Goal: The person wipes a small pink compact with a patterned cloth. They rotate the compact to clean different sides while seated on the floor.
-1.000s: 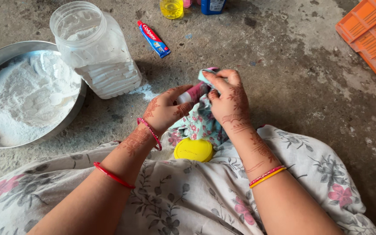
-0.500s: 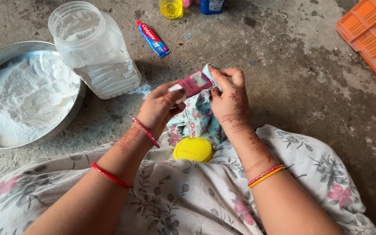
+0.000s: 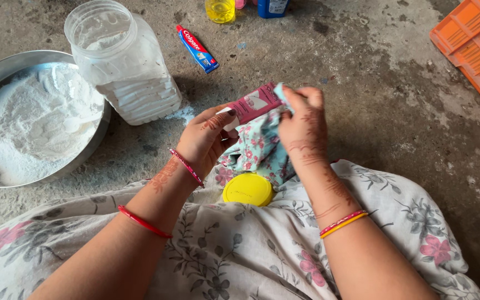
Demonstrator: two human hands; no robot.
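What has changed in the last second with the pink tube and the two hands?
The pink tube, first mostly hidden in the floral cloth, now shows longer, lifted up-right. The left hand keeps its capped end; the right hand rubs cloth along it. The yellow lid and plastic jar stayed.

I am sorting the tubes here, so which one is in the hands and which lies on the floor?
The pink tube is held in the left hand, with the right hand at its far end. The red and blue tube lies untouched on the floor beside the plastic jar.
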